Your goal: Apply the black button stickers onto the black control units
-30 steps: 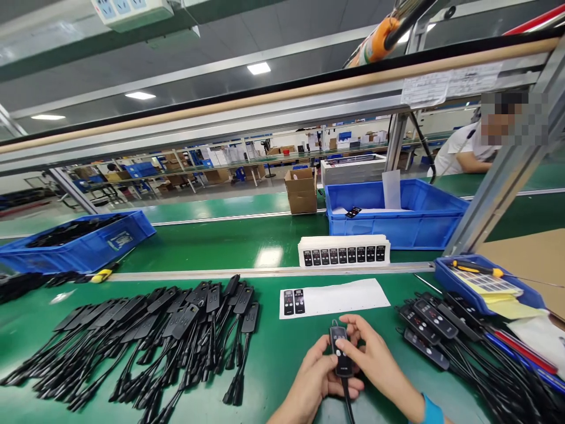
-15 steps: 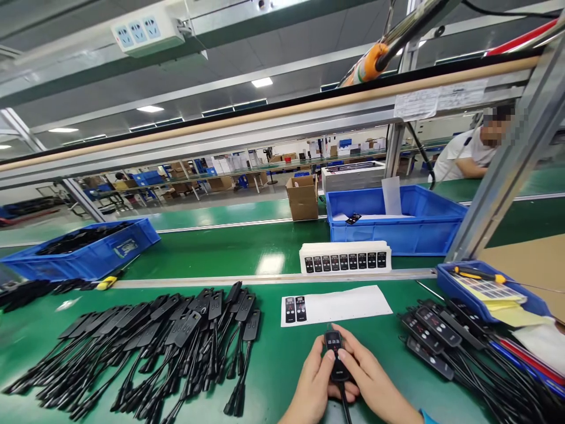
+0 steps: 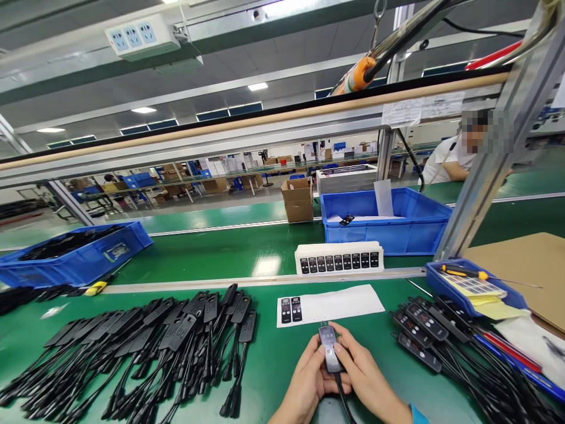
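Left hand [image 3: 305,377]: gripping the black rectangular plastic controller [image 3: 328,341] by its left edge, thumb on its face.
Right hand [image 3: 365,370]: gripping its right edge, thumb likewise.
Controller: between both hands, over the glossy green desk [image 3: 265,371].
Handling: probably light, stiff, slick-faced; best held by the long sides, leaving the black flexible cable [image 3: 343,396] loose.
Beyond: white paper label sheet [image 3: 344,302], flat.

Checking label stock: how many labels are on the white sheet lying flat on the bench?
2, side by side at the left end of the sheet: the outer label and the inner label.
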Demonstrator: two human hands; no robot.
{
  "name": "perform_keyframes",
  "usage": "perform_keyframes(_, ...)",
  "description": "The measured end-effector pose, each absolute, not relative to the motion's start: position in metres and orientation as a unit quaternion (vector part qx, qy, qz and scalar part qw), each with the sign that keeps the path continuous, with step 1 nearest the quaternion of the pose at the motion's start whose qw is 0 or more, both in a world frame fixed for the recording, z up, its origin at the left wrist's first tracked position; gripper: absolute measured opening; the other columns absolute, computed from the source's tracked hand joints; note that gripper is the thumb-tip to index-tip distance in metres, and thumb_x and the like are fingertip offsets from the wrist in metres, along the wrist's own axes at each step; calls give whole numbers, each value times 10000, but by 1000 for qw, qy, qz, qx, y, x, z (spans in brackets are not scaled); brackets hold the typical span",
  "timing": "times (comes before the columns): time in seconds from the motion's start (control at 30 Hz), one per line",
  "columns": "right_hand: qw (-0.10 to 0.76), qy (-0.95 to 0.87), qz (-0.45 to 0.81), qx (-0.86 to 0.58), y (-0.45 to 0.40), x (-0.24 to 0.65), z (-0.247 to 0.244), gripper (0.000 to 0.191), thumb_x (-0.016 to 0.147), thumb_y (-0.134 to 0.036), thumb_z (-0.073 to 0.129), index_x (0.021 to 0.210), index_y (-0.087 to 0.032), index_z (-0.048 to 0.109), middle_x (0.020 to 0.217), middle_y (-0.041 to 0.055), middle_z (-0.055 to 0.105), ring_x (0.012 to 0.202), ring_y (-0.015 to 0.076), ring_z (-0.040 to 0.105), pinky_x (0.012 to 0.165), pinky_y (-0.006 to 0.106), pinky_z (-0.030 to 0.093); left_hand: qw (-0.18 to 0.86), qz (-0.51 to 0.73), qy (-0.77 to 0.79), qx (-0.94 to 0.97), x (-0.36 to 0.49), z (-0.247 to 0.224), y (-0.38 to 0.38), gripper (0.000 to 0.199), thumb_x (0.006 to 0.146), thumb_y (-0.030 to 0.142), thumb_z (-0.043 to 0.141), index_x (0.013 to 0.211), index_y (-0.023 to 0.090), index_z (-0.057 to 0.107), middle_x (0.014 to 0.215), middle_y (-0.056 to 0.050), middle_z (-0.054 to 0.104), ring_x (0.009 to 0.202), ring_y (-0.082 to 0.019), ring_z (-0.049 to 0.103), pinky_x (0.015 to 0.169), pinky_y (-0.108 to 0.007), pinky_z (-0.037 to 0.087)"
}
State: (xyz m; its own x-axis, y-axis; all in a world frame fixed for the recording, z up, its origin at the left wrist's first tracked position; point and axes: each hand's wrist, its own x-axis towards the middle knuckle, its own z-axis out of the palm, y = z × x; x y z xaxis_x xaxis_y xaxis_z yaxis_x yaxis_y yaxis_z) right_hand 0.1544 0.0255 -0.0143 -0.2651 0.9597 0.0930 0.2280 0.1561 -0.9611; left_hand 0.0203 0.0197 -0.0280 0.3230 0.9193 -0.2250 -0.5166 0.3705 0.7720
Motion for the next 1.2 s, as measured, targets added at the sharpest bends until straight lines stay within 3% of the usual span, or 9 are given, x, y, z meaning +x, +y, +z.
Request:
perform_keyframes(0.17,416,-636,470,-448,25,155,-16,428,945,-462,380,1283,-215,470,827,13,621,775,191,597,734,298,471,751,461,327,342,18,-24,16,571,762,400,712,1222,177,457,815,-65,686,632,-202,699,530,-236,512)
perform_keyframes(0.4,430,-626,482,-437,23,156,-11,418,941,-461,382,1278,-227,465,826,10,614,749,189,595,709,295,476,749,442,316,379,14,-5,11,803,613,176,811,1284,188,370,842,-52,698,751,-218,705,649,-258,533)
perform_keyframes(0.5,427,-624,484,-441,22,156,-10,422,935,-460,388,1280,-229,466,827,10,614,730,187,592,683,289,477,754,442,322,364,15,-2,11,731,649,241,791,1263,174,400,835,-59,700,717,-212,704,607,-246,526)
perform_keyframes(0.63,426,-630,491,-426,22,155,-11,407,935,-400,393,1299,-230,451,891,27,642,791,190,603,761,302,476,744,446,360,345,16,-6,13,549,774,408,674,1213,175,442,942,-84,691,671,-198,703,542,-239,513)
perform_keyframes(0.97,404,-654,476,-427,23,154,-17,409,909,-330,380,1291,-194,433,1014,75,665,800,195,634,741,304,488,695,432,412,401,20,-8,13,570,759,504,633,1170,162,436,868,-68,687,524,-146,656,449,-198,460)
perform_keyframes(1.1,402,-675,435,-440,23,153,-14,438,916,-329,375,1332,-195,398,1084,84,646,928,208,616,829,316,464,714,460,388,359,19,-17,14,590,743,480,658,1201,177,442,979,-79,673,643,-163,674,533,-235,507)
perform_keyframes(1.2,405,-672,441,-436,23,152,-11,420,903,-304,375,1306,-194,411,1016,70,654,849,201,623,776,312,473,713,467,384,356,18,-24,15,661,724,515,673,1238,187,419,1023,-87,662,661,-173,674,546,-253,515)
